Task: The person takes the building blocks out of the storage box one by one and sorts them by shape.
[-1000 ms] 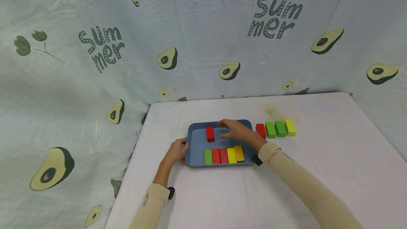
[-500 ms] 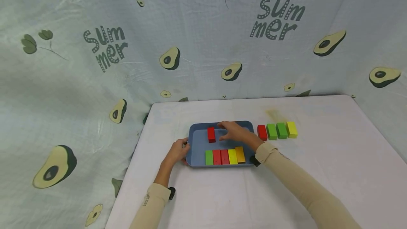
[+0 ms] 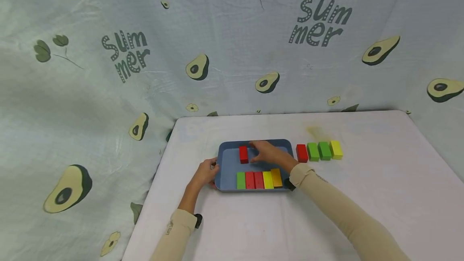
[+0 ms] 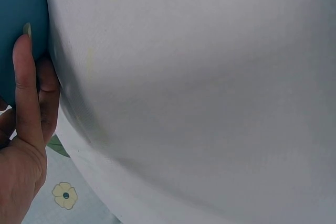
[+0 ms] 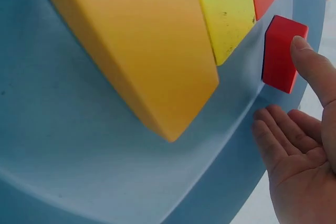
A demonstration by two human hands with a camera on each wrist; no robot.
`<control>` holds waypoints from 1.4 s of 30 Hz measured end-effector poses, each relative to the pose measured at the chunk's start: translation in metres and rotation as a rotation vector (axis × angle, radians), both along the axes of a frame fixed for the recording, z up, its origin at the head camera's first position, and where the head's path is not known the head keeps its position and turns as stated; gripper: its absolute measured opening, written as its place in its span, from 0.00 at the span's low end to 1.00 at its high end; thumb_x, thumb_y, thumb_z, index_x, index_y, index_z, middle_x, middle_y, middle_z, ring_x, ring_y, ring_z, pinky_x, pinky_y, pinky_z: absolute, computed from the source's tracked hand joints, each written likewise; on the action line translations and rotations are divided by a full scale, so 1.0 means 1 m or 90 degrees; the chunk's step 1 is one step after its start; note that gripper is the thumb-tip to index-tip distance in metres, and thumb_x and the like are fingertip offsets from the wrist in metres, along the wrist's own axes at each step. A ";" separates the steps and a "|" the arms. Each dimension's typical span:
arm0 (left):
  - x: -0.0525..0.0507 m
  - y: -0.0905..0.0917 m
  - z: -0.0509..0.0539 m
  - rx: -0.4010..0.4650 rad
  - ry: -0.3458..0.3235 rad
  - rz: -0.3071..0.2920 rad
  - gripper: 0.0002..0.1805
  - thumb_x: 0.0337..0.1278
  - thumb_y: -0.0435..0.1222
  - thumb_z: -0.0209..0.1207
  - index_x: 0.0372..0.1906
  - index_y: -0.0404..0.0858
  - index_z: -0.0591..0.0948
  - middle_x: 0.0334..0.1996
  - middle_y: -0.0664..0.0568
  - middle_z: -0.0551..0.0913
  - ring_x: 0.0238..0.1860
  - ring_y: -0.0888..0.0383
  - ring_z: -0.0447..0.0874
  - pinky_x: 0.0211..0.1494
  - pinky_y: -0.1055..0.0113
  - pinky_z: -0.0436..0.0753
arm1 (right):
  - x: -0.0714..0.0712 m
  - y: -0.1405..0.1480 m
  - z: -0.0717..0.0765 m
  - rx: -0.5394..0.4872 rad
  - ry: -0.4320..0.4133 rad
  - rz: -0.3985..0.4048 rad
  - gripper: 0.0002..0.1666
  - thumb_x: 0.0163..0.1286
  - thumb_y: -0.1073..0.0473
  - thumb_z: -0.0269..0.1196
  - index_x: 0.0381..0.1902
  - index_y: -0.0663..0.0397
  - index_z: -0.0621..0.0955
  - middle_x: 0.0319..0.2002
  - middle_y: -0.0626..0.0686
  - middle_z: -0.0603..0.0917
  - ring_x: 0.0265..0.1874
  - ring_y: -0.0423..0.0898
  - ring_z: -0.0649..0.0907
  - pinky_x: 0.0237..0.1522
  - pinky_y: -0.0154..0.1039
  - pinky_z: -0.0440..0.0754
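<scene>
Curving over smooth tray [image 3: 228, 172], right fingers [image 5: 273, 145] near oblong red block [image 5: 280, 56].

Closed in at back and both sides by pale grey-green cloth [image 3: 232, 31], creased all over, hanging in loose folds at left. Printed with halved avocados [image 3: 68, 188], dotted "summer" lettering [image 3: 132, 41] twice, stemmed green flowers [image 3: 42, 51] up high, small yellow blossoms [image 3: 110, 243] lower down. Fitted in front with a pinkish-white tabletop [image 3: 391, 172], rounded at both far corners, just beside the back cloth. Marked by a yellowish stain [image 3: 317, 133] toward the far edge. Lit softly, faintly shaded in the left folds. Reads greyer in left wrist view, with a green leaf [image 4: 59, 146] printed past the tabletop edge.
</scene>
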State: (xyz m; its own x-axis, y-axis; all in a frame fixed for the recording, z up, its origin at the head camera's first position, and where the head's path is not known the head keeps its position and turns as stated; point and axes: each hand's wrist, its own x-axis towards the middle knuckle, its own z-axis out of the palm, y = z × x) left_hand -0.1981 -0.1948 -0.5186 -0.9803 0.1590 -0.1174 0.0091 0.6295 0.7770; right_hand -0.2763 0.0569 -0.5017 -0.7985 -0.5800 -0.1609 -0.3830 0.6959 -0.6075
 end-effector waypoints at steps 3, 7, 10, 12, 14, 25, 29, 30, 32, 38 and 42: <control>0.000 0.001 0.000 -0.005 0.000 -0.007 0.25 0.60 0.28 0.48 0.63 0.26 0.68 0.38 0.42 0.77 0.15 0.56 0.75 0.19 0.64 0.77 | -0.001 -0.002 -0.001 0.011 0.011 0.009 0.43 0.55 0.58 0.71 0.64 0.67 0.66 0.59 0.61 0.73 0.57 0.53 0.72 0.57 0.45 0.69; 0.000 0.001 0.001 -0.017 0.003 -0.007 0.25 0.60 0.28 0.49 0.63 0.25 0.68 0.37 0.43 0.78 0.17 0.57 0.75 0.22 0.65 0.77 | -0.002 -0.005 -0.002 0.029 0.010 0.008 0.42 0.55 0.58 0.71 0.64 0.67 0.66 0.59 0.60 0.73 0.56 0.53 0.72 0.57 0.45 0.69; -0.001 0.000 0.002 -0.029 0.014 -0.004 0.25 0.60 0.29 0.49 0.63 0.25 0.69 0.37 0.43 0.78 0.20 0.58 0.74 0.25 0.65 0.77 | -0.004 -0.007 -0.004 0.040 0.010 0.005 0.41 0.55 0.58 0.71 0.63 0.66 0.67 0.59 0.60 0.72 0.56 0.53 0.72 0.57 0.46 0.69; -0.001 0.000 0.003 -0.036 0.020 -0.002 0.25 0.60 0.29 0.50 0.62 0.25 0.69 0.37 0.43 0.78 0.21 0.57 0.74 0.27 0.65 0.76 | -0.006 -0.008 -0.004 0.048 0.017 0.009 0.41 0.55 0.57 0.71 0.63 0.66 0.68 0.59 0.60 0.72 0.56 0.53 0.72 0.58 0.46 0.69; -0.002 0.001 0.003 -0.040 0.022 -0.001 0.25 0.59 0.29 0.50 0.62 0.25 0.69 0.37 0.43 0.79 0.23 0.58 0.74 0.29 0.66 0.76 | -0.006 -0.009 -0.005 0.055 0.016 0.011 0.41 0.55 0.57 0.71 0.63 0.66 0.68 0.59 0.60 0.72 0.56 0.53 0.72 0.58 0.46 0.69; -0.001 0.002 0.005 -0.027 0.005 0.004 0.26 0.59 0.28 0.49 0.64 0.26 0.68 0.39 0.40 0.78 0.16 0.57 0.75 0.22 0.65 0.77 | -0.008 -0.012 -0.005 0.049 0.005 0.015 0.42 0.55 0.56 0.71 0.64 0.64 0.67 0.60 0.59 0.71 0.56 0.52 0.72 0.58 0.46 0.68; -0.002 0.001 0.003 -0.038 0.009 0.005 0.26 0.59 0.29 0.49 0.63 0.26 0.68 0.40 0.41 0.79 0.20 0.57 0.76 0.26 0.66 0.77 | -0.007 -0.012 -0.004 0.038 -0.002 0.010 0.40 0.56 0.57 0.71 0.63 0.64 0.67 0.59 0.59 0.72 0.54 0.51 0.72 0.57 0.45 0.69; -0.002 0.001 0.003 -0.040 0.011 0.005 0.26 0.59 0.29 0.49 0.63 0.25 0.68 0.40 0.41 0.79 0.21 0.57 0.76 0.27 0.67 0.77 | -0.006 -0.013 -0.003 0.035 -0.003 0.009 0.39 0.56 0.58 0.70 0.63 0.64 0.68 0.58 0.59 0.73 0.53 0.51 0.73 0.57 0.45 0.70; -0.002 0.001 0.003 -0.039 0.011 0.003 0.26 0.59 0.29 0.49 0.63 0.25 0.68 0.40 0.41 0.79 0.19 0.57 0.76 0.26 0.66 0.78 | -0.006 -0.013 -0.002 0.035 -0.002 0.008 0.39 0.57 0.58 0.70 0.62 0.64 0.68 0.58 0.58 0.73 0.53 0.50 0.73 0.56 0.44 0.70; -0.002 0.000 0.002 -0.052 0.025 0.004 0.25 0.58 0.29 0.50 0.62 0.25 0.70 0.37 0.43 0.79 0.27 0.55 0.76 0.36 0.63 0.78 | -0.004 -0.012 -0.001 0.029 0.008 0.016 0.39 0.56 0.56 0.70 0.61 0.65 0.68 0.56 0.59 0.74 0.52 0.51 0.73 0.56 0.45 0.71; -0.003 -0.001 0.001 -0.048 0.033 -0.002 0.24 0.59 0.30 0.50 0.61 0.26 0.71 0.37 0.44 0.79 0.32 0.54 0.77 0.37 0.62 0.78 | -0.005 -0.012 -0.003 0.018 0.013 0.019 0.37 0.57 0.57 0.70 0.61 0.65 0.68 0.56 0.60 0.74 0.51 0.51 0.73 0.55 0.45 0.71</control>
State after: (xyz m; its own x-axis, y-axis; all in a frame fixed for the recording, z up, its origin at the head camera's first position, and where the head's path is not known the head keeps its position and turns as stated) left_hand -0.2007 -0.1955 -0.5179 -0.9850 0.1540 -0.0776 0.0501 0.6864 0.7255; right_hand -0.2810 0.0445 -0.5048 -0.7843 -0.5991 -0.1612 -0.4159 0.7004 -0.5801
